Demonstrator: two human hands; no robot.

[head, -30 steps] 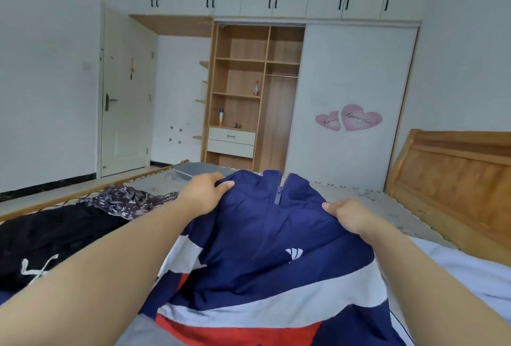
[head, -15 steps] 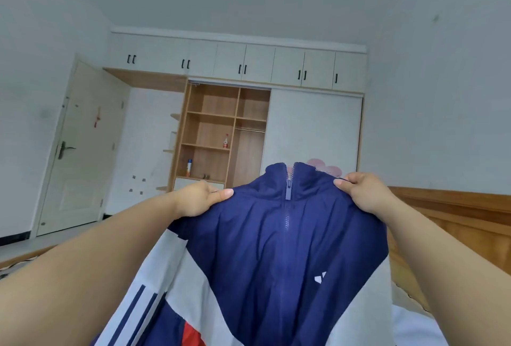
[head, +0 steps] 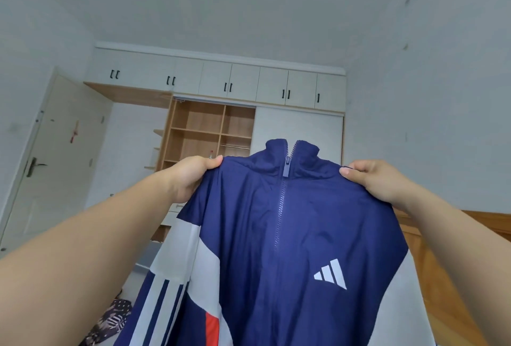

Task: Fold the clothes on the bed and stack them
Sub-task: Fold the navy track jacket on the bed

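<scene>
A navy zip jacket with white panels, white sleeve stripes and a red patch hangs upright in front of me, zipped, collar at the top. My left hand grips its left shoulder. My right hand grips its right shoulder. Both arms are stretched forward and raised. The jacket's lower part runs out of the bottom of the view. The bed is hidden behind it.
A dark patterned garment lies at the lower left. A wooden headboard stands on the right. Straight ahead is a wardrobe with open shelves and white upper cabinets. A white door is at the left.
Both hands have lifted the jacket by its shoulders off the bed until it hangs upright. The view has tilted up, so the bed and the black garment have left the frame.
</scene>
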